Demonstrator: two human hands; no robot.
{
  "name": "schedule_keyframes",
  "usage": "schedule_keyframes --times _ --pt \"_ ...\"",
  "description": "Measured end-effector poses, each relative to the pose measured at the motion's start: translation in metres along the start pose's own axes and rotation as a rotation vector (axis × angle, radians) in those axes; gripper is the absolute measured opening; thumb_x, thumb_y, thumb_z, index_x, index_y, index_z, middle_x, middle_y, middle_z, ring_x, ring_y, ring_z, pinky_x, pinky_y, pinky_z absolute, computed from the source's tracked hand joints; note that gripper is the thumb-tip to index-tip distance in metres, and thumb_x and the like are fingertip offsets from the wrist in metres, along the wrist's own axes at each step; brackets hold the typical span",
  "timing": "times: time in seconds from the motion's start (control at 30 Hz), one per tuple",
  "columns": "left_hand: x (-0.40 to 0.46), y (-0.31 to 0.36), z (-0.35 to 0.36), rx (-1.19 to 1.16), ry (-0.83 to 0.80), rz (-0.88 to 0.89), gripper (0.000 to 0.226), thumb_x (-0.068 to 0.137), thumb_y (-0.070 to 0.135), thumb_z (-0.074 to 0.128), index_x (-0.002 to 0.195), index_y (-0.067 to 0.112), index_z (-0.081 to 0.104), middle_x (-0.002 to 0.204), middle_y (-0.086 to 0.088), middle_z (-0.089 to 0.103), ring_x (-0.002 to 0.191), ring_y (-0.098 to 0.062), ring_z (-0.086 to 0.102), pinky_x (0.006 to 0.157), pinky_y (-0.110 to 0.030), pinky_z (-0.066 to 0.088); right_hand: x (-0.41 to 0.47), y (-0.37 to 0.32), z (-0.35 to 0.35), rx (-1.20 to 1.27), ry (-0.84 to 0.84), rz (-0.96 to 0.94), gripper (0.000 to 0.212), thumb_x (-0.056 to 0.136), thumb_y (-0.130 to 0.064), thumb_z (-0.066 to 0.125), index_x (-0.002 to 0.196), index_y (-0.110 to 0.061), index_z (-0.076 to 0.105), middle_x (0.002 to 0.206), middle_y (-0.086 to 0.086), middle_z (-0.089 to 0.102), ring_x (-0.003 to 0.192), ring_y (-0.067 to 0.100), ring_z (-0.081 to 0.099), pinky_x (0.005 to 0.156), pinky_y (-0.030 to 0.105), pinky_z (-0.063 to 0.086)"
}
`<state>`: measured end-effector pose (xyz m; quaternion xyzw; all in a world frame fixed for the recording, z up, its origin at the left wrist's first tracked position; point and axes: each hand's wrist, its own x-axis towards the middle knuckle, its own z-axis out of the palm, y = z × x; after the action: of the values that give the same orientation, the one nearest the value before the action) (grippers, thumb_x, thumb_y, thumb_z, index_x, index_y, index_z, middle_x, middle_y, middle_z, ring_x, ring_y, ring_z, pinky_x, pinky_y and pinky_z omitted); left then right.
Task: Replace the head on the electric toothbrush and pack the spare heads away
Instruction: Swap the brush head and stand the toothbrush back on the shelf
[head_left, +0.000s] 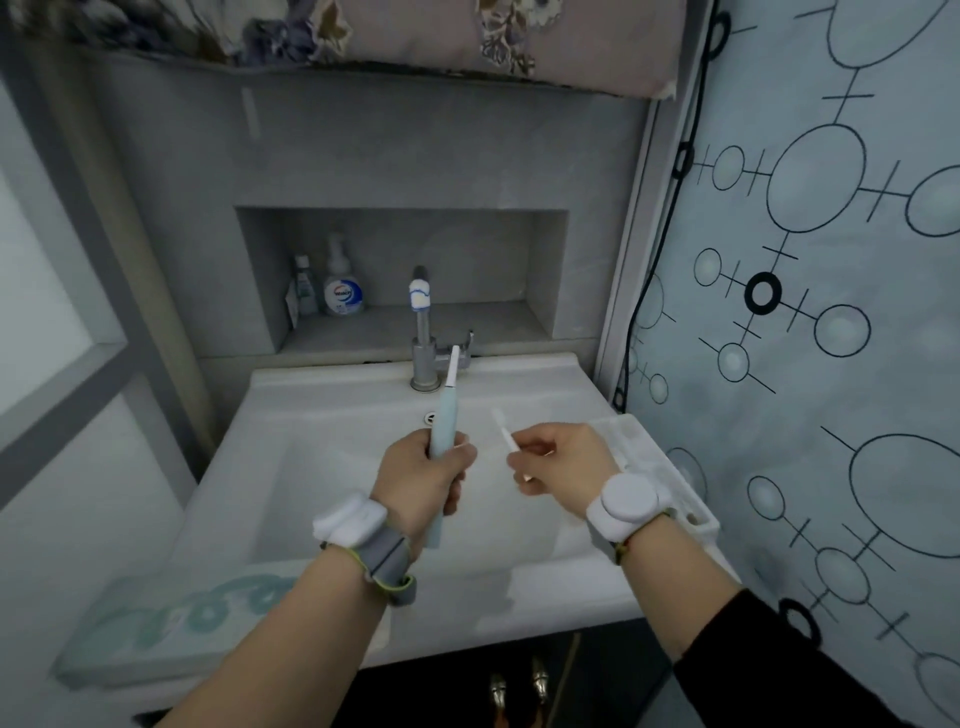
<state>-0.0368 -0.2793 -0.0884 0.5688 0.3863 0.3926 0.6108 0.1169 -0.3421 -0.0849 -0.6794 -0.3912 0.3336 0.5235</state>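
My left hand (423, 480) grips a pale blue electric toothbrush (441, 421) upright over the sink, with a white head (453, 366) on its top pointing toward the tap. A little to the right, my right hand (558, 460) pinches a loose white brush head (505, 430) between thumb and fingers, its tip angled up and left. The two hands are apart, roughly a hand's width. A white plastic tray (660, 467) for the heads lies on the sink's right rim, just behind my right wrist.
A white sink (322, 499) fills the middle, with a metal tap (423, 332) at its back. A wall niche (405, 270) holds a soap bottle (340, 288) and a smaller bottle. A patterned cloth (197, 618) lies on the front left rim. A shower curtain (831, 312) hangs at right.
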Motion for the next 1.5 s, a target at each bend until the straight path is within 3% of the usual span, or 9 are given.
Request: schedule_keyframes --times 0.13,0.27,0.47,0.67,0.8,0.93,1.1,1.37,1.5 --pt "0.0 0.002 -0.025 0.038 0.091 0.027 0.022 0.077 0.021 0.073 0.093 0.009 0.064 0.061 -0.008 0.053 0.042 -0.016 0.042 0.044 -0.028 0.038 -0.018 0.0 0.028 0.044 -0.05 0.027 0.018 0.084 -0.004 0.066 0.101 -0.002 0.069 0.074 0.008 0.065 0.062 0.021 0.063 0.057 0.023 0.058" --pt "-0.009 -0.001 -0.043 -0.026 0.035 -0.03 0.016 0.078 0.019 0.072 0.085 0.005 0.069 0.064 -0.014 0.053 0.041 -0.015 0.038 0.04 -0.024 0.034 -0.039 0.005 0.057 -0.007 -0.108 0.004 0.014 0.085 -0.015 0.065 0.096 -0.01 0.073 0.079 0.006 0.07 0.065 0.014 0.061 0.05 0.014 0.047" --pt "-0.014 -0.002 -0.055 -0.097 -0.047 -0.101 0.017 0.08 0.015 0.07 0.091 0.001 0.068 0.095 -0.016 0.074 0.043 -0.012 0.038 0.039 -0.02 0.035 -0.046 0.004 0.076 0.021 -0.168 0.011 0.017 0.09 -0.02 0.059 0.098 -0.013 0.073 0.077 -0.005 0.072 0.063 0.006 0.059 0.049 0.016 0.04" --pt "-0.011 -0.002 -0.069 -0.084 -0.069 -0.092 0.022 0.079 0.017 0.072 0.092 0.0 0.069 0.094 -0.016 0.074 0.043 -0.013 0.04 0.039 -0.021 0.035 -0.046 -0.007 0.085 -0.163 -0.151 -0.089 0.018 0.088 -0.017 0.062 0.087 -0.004 0.074 0.066 -0.004 0.067 0.051 0.0 0.054 0.053 0.011 0.041" --pt "-0.008 -0.003 -0.072 -0.057 -0.088 -0.08 0.019 0.078 0.019 0.073 0.088 0.003 0.07 0.093 -0.015 0.075 0.043 -0.014 0.041 0.039 -0.021 0.036 -0.044 -0.008 0.086 -0.307 -0.136 -0.14 0.02 0.084 -0.022 0.065 0.078 -0.005 0.073 0.06 -0.008 0.064 0.056 0.007 0.057 0.067 0.023 0.048" --pt "-0.007 -0.007 -0.072 -0.101 -0.074 -0.084 0.021 0.079 0.018 0.072 0.091 0.001 0.069 0.093 -0.016 0.075 0.042 -0.012 0.042 0.039 -0.021 0.037 -0.042 -0.01 0.086 -0.325 -0.17 -0.125 0.02 0.086 -0.021 0.064 0.08 -0.005 0.074 0.068 -0.005 0.07 0.051 -0.004 0.057 0.063 0.013 0.047" --pt "-0.005 -0.005 -0.069 -0.148 -0.061 -0.107 0.017 0.081 0.016 0.07 0.089 0.001 0.069 0.092 -0.015 0.075 0.041 -0.01 0.04 0.038 -0.019 0.036 -0.041 -0.015 0.081 -0.314 -0.172 -0.109 0.018 0.086 -0.02 0.064 0.085 -0.006 0.075 0.061 -0.009 0.066 0.044 -0.006 0.055 0.049 0.005 0.039" --pt "0.0 0.0 -0.061 -0.17 -0.054 -0.133 0.015 0.082 0.015 0.069 0.089 0.001 0.069 0.09 -0.013 0.074 0.042 -0.009 0.038 0.038 -0.017 0.035 -0.036 -0.024 0.07 -0.357 -0.172 -0.101 0.014 0.086 -0.021 0.064 0.084 -0.013 0.075 0.046 -0.018 0.062 0.044 -0.006 0.055 0.054 0.014 0.045" --pt "0.001 0.001 -0.056 -0.172 -0.04 -0.137 0.014 0.081 0.015 0.07 0.086 0.002 0.07 0.091 -0.015 0.074 0.043 -0.009 0.037 0.038 -0.017 0.034 -0.036 -0.026 0.064 -0.366 -0.188 -0.098 0.014 0.085 -0.02 0.064 0.081 -0.014 0.075 0.058 -0.012 0.066 0.046 -0.005 0.056 0.058 0.018 0.046"
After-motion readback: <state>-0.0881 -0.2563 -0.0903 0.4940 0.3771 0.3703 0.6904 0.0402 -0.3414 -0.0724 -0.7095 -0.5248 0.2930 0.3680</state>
